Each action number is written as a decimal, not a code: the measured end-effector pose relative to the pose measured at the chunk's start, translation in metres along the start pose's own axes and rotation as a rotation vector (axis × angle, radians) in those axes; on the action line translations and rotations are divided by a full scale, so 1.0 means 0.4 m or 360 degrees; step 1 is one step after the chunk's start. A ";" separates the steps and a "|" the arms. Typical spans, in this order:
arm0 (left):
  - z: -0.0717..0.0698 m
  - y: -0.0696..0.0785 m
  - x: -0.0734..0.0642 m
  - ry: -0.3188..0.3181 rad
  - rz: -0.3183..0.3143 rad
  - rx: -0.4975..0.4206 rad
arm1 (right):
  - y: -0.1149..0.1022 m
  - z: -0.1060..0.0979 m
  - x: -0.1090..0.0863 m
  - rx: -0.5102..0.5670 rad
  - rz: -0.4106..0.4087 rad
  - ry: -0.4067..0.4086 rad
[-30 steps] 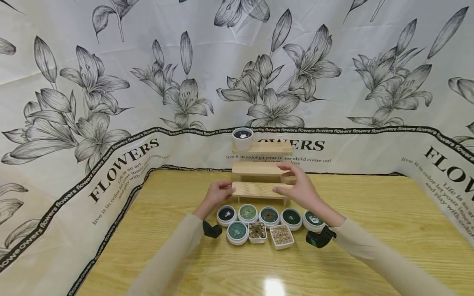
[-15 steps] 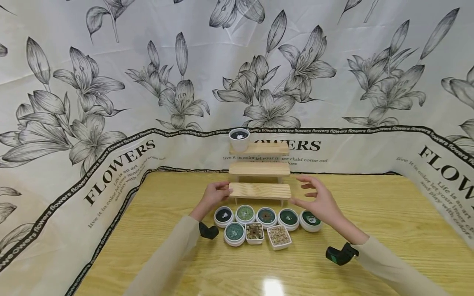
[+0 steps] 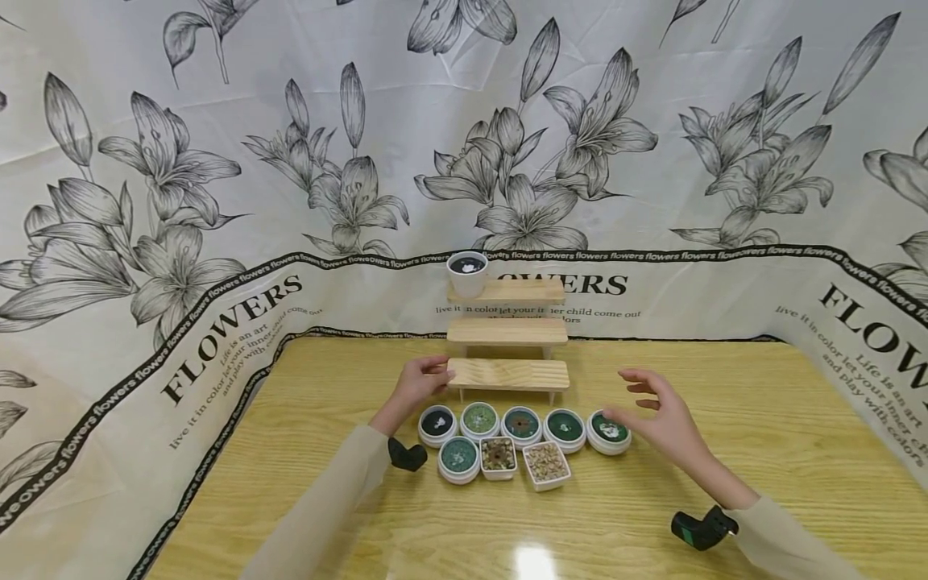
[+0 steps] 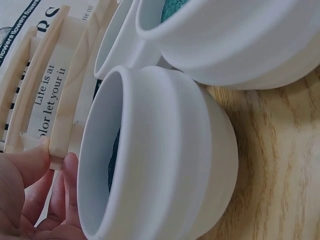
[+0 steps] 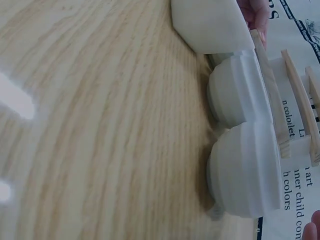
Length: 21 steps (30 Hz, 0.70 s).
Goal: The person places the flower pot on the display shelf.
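A three-tiered wooden stand (image 3: 507, 373) with pale boards stands near the back of the table. My left hand (image 3: 416, 388) pinches the left end of its lowest board; thumb and fingertips meet the wood in the left wrist view. My right hand (image 3: 670, 427) is off the stand, fingers parted and holding nothing. Its thumb is by the rim of the rightmost round white pot (image 3: 609, 435), which has a dark green and white top; whether they touch I cannot tell. On the stand's top board, at the left, sits a white cup-shaped pot (image 3: 470, 283) with dark filling.
Several round white pots (image 3: 565, 431) with green or dark fillings line up before the stand. Two square white pots, one with mixed pebbles (image 3: 499, 455) and one with pale pebbles (image 3: 547, 463), sit in front. A flower-printed cloth (image 3: 377, 290) hangs behind the wooden table (image 3: 326, 370).
My right hand has left the stand's right end and moved right and nearer to me, to the rightmost pot. My left hand stays at the lowest board.
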State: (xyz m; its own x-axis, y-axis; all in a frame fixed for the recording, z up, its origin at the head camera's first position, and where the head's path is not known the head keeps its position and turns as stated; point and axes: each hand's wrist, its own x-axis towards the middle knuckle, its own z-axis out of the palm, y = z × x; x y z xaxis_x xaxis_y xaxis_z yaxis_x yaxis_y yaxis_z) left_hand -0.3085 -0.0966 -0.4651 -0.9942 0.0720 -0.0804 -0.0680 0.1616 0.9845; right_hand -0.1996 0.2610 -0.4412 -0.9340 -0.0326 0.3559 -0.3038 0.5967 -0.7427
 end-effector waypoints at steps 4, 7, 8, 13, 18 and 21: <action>0.000 -0.001 0.000 0.0002 -0.0004 -0.0003 | 0.019 -0.005 -0.019 0.0003 0.0028 -0.0035; 0.000 -0.001 0.001 0.0006 -0.0013 -0.0003 | 0.032 -0.006 -0.031 -0.0003 0.0038 -0.0048; 0.000 -0.001 0.001 0.0006 -0.0013 -0.0003 | 0.036 -0.005 -0.034 0.0002 0.0044 -0.0052; -0.001 -0.001 0.001 0.0007 -0.0016 -0.0004 | 0.052 0.002 -0.048 0.0056 0.0140 -0.0131; -0.001 0.000 0.000 0.0015 -0.0011 0.0002 | 0.051 0.017 -0.056 0.0124 0.0270 -0.0217; 0.000 -0.001 0.002 0.0023 -0.0014 0.0000 | 0.050 0.025 -0.058 0.0134 0.0316 -0.0233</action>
State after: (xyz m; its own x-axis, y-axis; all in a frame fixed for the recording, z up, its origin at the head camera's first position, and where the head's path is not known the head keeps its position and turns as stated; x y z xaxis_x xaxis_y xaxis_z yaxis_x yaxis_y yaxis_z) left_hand -0.3091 -0.0966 -0.4654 -0.9946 0.0565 -0.0871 -0.0770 0.1620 0.9838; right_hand -0.1860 0.2657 -0.4698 -0.9923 -0.0410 0.1173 -0.1209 0.5346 -0.8364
